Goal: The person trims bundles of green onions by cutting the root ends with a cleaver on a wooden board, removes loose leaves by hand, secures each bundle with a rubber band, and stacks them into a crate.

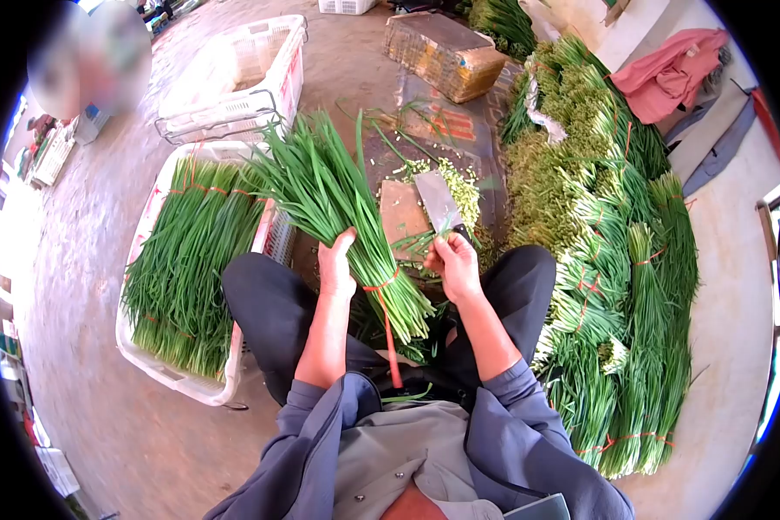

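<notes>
A bundle of long green stalks point(342, 204), tied with a red band near its pale cut ends, lies slantwise over my lap. My left hand point(336, 263) is wrapped round its left side. To the right of the bundle, my right hand point(453, 263) pinches a few thin green blades point(418, 243). Just beyond that hand a cleaver point(437, 198) rests flat on a wooden board point(403, 213), its dark handle close to my fingers. Pale chopped bits point(464, 192) are scattered beside the board. A red strap point(393, 351) hangs below the bundle's band.
At the left stands a white crate point(123, 325) packed with tied green bundles, with another white crate point(277, 91) behind it. A taped box point(442, 54) sits at the back. Piled bundles point(581, 217) line the right side, near a pink garment point(672, 74). A blurred person is at the upper left.
</notes>
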A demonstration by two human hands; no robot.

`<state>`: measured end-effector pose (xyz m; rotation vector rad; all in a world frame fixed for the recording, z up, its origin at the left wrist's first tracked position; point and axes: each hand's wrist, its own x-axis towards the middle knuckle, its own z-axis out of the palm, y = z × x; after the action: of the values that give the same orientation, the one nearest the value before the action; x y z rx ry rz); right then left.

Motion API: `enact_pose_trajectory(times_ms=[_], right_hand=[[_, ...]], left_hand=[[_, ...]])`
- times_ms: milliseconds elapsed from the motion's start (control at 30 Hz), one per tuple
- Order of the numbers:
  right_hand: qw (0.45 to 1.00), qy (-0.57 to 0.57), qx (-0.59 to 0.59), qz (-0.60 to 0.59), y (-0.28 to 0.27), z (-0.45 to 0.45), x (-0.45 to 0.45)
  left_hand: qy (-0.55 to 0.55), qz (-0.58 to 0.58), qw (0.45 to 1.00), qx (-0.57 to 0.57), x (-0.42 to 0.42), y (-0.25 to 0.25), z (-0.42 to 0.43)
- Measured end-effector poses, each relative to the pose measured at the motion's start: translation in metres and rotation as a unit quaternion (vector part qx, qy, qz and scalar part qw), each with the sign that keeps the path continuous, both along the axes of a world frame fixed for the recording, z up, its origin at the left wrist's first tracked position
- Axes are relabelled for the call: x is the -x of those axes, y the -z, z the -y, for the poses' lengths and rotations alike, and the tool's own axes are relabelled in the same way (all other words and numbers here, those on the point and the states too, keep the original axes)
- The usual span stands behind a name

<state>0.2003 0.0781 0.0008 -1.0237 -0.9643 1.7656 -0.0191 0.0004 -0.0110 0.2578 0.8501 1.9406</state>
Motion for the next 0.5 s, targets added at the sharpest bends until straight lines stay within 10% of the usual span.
enact_pose_trajectory(times_ms=[33, 100, 200, 300, 500], right_hand=[[0.974, -0.043, -0.069, 0.213, 0.008, -0.007, -0.008], [0.700, -0.192, -0.331, 0.603, 0.015, -0.014, -0.030], [0.725, -0.018, -0.509, 0.464, -0.031, -0.001, -0.005], [0.916, -0.131, -0.281, 0.254, -0.103, 0.025, 0.041], [0.868, -0.121, -0.366, 0.312, -0.093, 0.013, 0.095]], left_hand=[[-0.001, -0.019, 1.000, 0.001, -0.001, -0.001, -0.002], [0.004, -0.025, 1.000, 0.002, -0.006, -0.008, 0.000], [-0.010, -0.101, 0.994, 0.027, -0.009, -0.011, -0.001], [-0.008, -0.148, 0.988, 0.045, -0.019, -0.017, 0.002], [0.007, -0.201, 0.976, 0.082, -0.035, -0.034, 0.007]])
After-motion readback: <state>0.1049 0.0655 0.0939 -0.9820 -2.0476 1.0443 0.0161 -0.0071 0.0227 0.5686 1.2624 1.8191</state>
